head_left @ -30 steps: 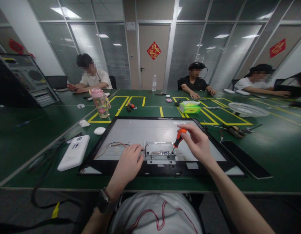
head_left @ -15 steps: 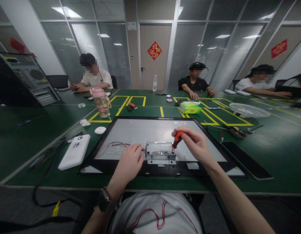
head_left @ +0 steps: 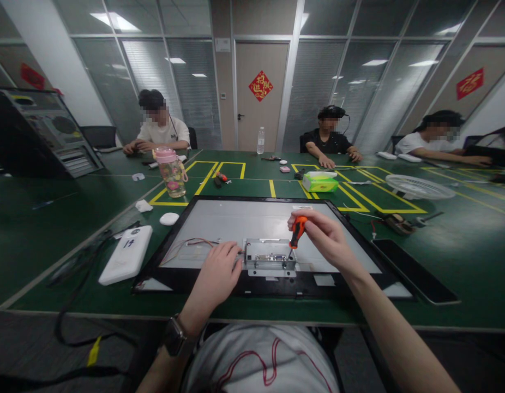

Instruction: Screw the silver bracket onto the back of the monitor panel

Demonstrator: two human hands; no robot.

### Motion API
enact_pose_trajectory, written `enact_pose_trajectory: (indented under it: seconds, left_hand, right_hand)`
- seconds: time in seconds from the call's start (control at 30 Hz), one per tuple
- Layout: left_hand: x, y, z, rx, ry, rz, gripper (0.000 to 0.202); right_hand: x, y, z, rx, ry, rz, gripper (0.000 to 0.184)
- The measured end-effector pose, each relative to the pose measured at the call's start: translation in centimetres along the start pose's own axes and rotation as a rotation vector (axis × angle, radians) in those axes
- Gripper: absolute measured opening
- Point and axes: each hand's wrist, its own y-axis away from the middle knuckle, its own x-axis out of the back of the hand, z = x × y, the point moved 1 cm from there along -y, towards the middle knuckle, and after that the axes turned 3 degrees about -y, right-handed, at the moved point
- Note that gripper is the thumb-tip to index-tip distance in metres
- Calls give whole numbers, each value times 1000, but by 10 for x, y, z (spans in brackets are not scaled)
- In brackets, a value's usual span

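Note:
A flat display panel (head_left: 220, 218) with a black frame lies on the green table in front of me. Near its lower middle sits a metal box (head_left: 252, 250) with a row of connector ports along its near side. My right hand (head_left: 322, 234) grips an orange and black screwdriver (head_left: 297, 232), its shaft slanting down to the box's right end. My left hand (head_left: 222, 267) rests on the panel, fingers extended, fingertips at the box's left edge. Thin wires (head_left: 195, 240) trail over the panel beyond that hand.
Left of the panel are a white power bank (head_left: 126, 255), a white round object (head_left: 169, 219) and a pink-lided bottle (head_left: 170, 172). A black phone-like slab (head_left: 414, 270) lies on the right. Beyond stand a green tissue pack (head_left: 320, 182) and a white fan grille (head_left: 420, 186); people sit across the table.
My right hand and the screwdriver have barely shifted, with the handle slightly more upright. My left hand stays at the box's left edge. The view has moved very slightly.

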Motion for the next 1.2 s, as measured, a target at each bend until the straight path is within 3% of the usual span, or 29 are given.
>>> enact_pose_trajectory:
  seconds: [0.13,0.33,0.5,0.57,0.7,0.83,1.07,1.2]
  left_hand:
    - [0,-1,0,6,0,-5,21]
    - [3,-2,2,8,2,-21,21]
    - [1,-1,1,10,-11,-40,22]
    - [1,-1,1,13,-10,-50,23]
    - [3,-2,2,21,-10,-52,22]
    - [2,-2,1,17,-16,-54,23]
    - [0,-2,1,9,1,-42,22]
    - [1,-1,0,3,13,-26,22]
  right_hand:
    - [0,-2,-10,-34,27,-87,27]
    - [-8,-6,-19,174,300,113,11]
    - [-8,-2,-24,152,384,42,25]
    - [-7,-2,-25,151,398,32,22]
    - [-6,-2,-22,191,430,139,8]
    - [-8,-1,-17,181,413,206,5]
    - [-4,3,-19,-19,155,-4,26]
    - [-4,2,-17,-2,92,-39,20]
